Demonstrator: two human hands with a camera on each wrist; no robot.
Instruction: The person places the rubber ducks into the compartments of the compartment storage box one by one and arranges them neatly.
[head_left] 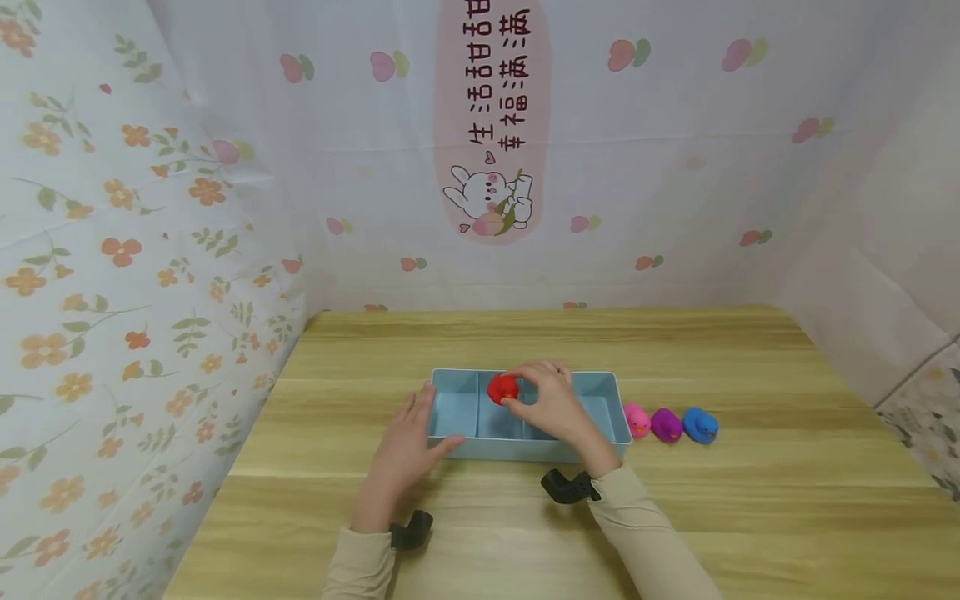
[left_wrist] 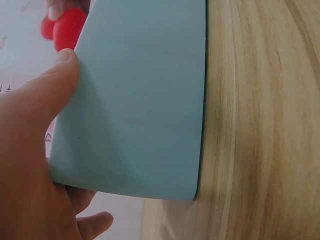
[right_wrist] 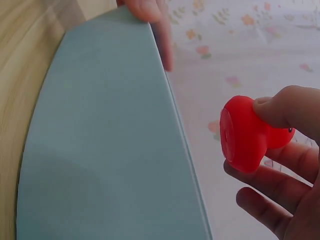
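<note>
My right hand [head_left: 551, 404] pinches a red rubber duck [head_left: 502, 389] between thumb and fingers, over the light blue divided box [head_left: 517, 450]. From the right wrist view, the duck [right_wrist: 242, 134] is above the rim with its flat base turned toward the box wall. My left hand [head_left: 408, 442] rests at the box's left end, thumb lying along the near rim and fingers extended against the end wall. Seen from the left wrist, the thumb [left_wrist: 62, 70] touches the rim. The leftmost compartment [head_left: 454, 412] shows nothing inside; my right hand partly hides the compartments farther right.
Right of the box, a pink duck [head_left: 637, 420], a purple duck [head_left: 667, 425] and a blue duck [head_left: 701, 425] stand in a row on the wooden table [head_left: 750, 517]. The pink one is close against the box's end. Patterned cloth [head_left: 360, 183] hangs behind and at both sides.
</note>
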